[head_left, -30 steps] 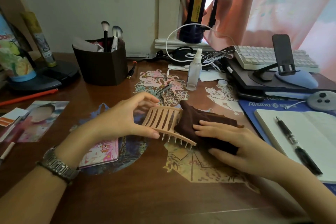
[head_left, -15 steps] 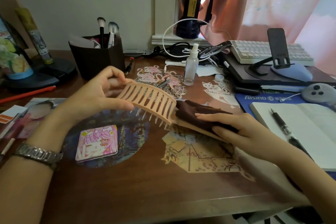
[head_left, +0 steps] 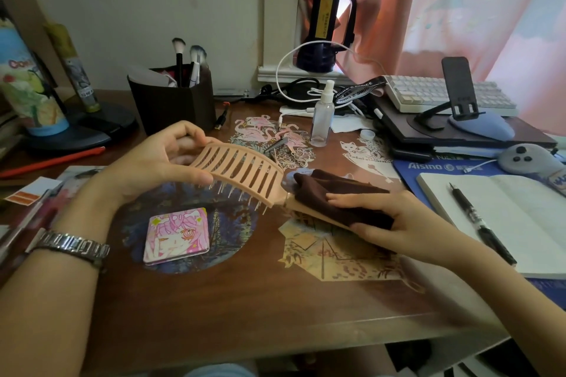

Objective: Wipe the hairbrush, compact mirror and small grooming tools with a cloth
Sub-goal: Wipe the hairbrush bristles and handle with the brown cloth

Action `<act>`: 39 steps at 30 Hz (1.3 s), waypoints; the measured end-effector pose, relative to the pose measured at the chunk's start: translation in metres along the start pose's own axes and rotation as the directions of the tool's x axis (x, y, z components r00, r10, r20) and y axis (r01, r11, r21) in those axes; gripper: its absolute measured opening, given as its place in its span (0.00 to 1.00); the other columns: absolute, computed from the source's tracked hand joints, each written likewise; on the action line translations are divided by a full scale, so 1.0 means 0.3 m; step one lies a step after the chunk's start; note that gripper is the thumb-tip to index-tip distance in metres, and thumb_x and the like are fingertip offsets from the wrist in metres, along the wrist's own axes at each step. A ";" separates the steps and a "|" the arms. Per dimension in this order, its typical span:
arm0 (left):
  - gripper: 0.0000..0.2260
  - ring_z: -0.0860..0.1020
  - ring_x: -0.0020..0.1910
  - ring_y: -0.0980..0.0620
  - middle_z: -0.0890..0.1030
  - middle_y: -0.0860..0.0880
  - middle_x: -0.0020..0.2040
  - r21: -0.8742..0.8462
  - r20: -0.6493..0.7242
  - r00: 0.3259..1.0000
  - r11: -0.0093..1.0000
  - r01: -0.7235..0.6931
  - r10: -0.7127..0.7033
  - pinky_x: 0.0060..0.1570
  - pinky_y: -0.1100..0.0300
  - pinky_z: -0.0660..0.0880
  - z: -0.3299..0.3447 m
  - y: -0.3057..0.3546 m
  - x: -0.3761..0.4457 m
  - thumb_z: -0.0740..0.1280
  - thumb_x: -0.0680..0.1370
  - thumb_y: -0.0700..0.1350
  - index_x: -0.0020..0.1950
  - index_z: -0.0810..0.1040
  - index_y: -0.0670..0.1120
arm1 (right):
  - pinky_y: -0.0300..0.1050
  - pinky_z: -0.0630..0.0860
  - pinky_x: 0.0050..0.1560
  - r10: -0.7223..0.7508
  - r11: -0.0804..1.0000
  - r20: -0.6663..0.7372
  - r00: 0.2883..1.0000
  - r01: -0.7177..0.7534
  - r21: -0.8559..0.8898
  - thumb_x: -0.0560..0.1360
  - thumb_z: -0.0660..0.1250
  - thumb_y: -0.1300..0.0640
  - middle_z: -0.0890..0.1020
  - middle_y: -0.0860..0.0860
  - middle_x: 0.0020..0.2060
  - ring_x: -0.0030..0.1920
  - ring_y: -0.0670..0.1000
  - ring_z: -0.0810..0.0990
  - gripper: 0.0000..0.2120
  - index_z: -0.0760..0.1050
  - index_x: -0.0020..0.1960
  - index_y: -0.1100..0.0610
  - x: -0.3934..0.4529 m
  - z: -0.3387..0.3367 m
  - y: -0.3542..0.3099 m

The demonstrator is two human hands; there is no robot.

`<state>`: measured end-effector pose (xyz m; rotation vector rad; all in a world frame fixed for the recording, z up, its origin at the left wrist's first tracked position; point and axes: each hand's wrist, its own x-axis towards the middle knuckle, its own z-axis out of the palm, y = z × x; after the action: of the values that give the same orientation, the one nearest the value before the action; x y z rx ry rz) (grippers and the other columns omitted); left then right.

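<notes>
Your left hand [head_left: 153,162] is gripping the head end of the brush [head_left: 242,173], thumb along its near rim and fingers curled behind its far end, holding it raised above the desk [head_left: 245,309] with the bristles pointing down. Your right hand [head_left: 389,223] is clasping the cloth [head_left: 330,193] around the brush handle, fingers lying over the top and thumb underneath. The brush is slanting from the middle of the desk down toward the right edge. The mirror [head_left: 177,235] is lying flat and closed toward the near edge, left of centre, below the brush head and apart from both hands. A small metal tool [head_left: 275,145] is lying beyond the brush toward the far edge, just beside the spray bottle [head_left: 321,115]. A brush pot [head_left: 171,101] is standing at the far left. A notebook [head_left: 502,217] with a pen [head_left: 481,220] on it is lying at the right edge.
</notes>
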<state>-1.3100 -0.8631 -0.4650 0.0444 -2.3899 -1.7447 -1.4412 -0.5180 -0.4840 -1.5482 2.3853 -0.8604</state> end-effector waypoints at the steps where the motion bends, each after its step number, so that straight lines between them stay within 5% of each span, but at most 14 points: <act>1: 0.38 0.81 0.55 0.53 0.82 0.55 0.56 -0.003 0.001 1.000 1.000 0.000 0.000 0.47 0.67 0.78 -0.009 -0.004 -0.003 0.82 0.46 0.57 0.51 0.72 0.48 | 0.42 0.74 0.61 -0.004 1.000 -0.001 1.000 0.004 -0.014 0.75 0.68 0.55 0.76 0.40 0.63 0.61 0.40 0.76 0.22 0.72 0.66 0.41 -0.001 0.002 0.000; 7: 0.37 0.81 0.55 0.50 0.82 0.51 0.56 -0.033 -0.014 1.000 0.999 -0.011 0.011 0.47 0.64 0.79 -0.065 -0.027 -0.023 0.83 0.47 0.56 0.49 0.71 0.48 | 0.33 0.76 0.53 0.031 0.999 -0.042 0.999 -0.032 -0.016 0.68 0.69 0.40 0.78 0.36 0.56 0.54 0.37 0.78 0.21 0.76 0.60 0.39 0.015 0.012 -0.033; 14: 0.35 0.81 0.56 0.48 0.82 0.47 0.58 -0.077 -0.023 0.999 0.997 -0.032 0.031 0.48 0.64 0.78 -0.090 -0.045 -0.036 0.83 0.49 0.53 0.49 0.71 0.48 | 0.21 0.67 0.51 -0.088 0.988 -0.161 0.983 0.065 -0.141 0.69 0.72 0.44 0.78 0.33 0.50 0.52 0.29 0.74 0.15 0.78 0.55 0.45 0.122 0.057 -0.129; 19: 0.35 0.81 0.56 0.48 0.82 0.48 0.58 -0.086 -0.018 0.999 0.996 -0.033 0.032 0.48 0.64 0.78 -0.095 -0.041 -0.041 0.83 0.50 0.53 0.50 0.71 0.47 | 0.29 0.73 0.49 -0.099 0.985 -0.142 0.985 0.077 -0.157 0.70 0.72 0.48 0.82 0.40 0.47 0.49 0.38 0.79 0.12 0.79 0.53 0.47 0.215 0.111 -0.169; 29: 0.32 0.80 0.57 0.48 0.81 0.48 0.59 -0.145 -0.079 0.996 0.988 -0.058 0.047 0.50 0.61 0.79 -0.132 -0.039 -0.069 0.82 0.53 0.54 0.51 0.72 0.51 | 0.34 0.78 0.43 -0.049 0.999 -0.176 0.983 0.052 0.011 0.70 0.73 0.53 0.84 0.44 0.40 0.42 0.41 0.82 0.08 0.80 0.47 0.53 0.285 0.173 -0.211; 34: 0.26 0.78 0.60 0.46 0.80 0.47 0.60 -0.224 -0.171 0.983 0.969 -0.103 0.064 0.59 0.51 0.72 -0.140 -0.036 -0.084 0.79 0.59 0.47 0.52 0.73 0.52 | 0.37 0.81 0.44 -0.034 0.994 -0.152 0.988 0.049 0.096 0.70 0.74 0.56 0.84 0.46 0.41 0.41 0.41 0.82 0.09 0.80 0.49 0.55 0.335 0.187 -0.236; 39: 0.31 0.78 0.59 0.49 0.80 0.47 0.61 -0.348 -0.260 0.962 0.921 -0.178 0.088 0.53 0.61 0.77 -0.171 -0.035 -0.083 0.81 0.57 0.52 0.57 0.74 0.51 | 0.36 0.80 0.45 -0.018 0.986 -0.127 0.992 0.039 0.165 0.70 0.74 0.57 0.84 0.46 0.42 0.41 0.40 0.83 0.09 0.79 0.49 0.54 0.401 0.214 -0.284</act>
<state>-1.2780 -0.9114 -0.4631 0.0365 -1.8240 -1.9648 -1.4003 -0.6729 -0.4701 -1.5091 2.3084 -1.1638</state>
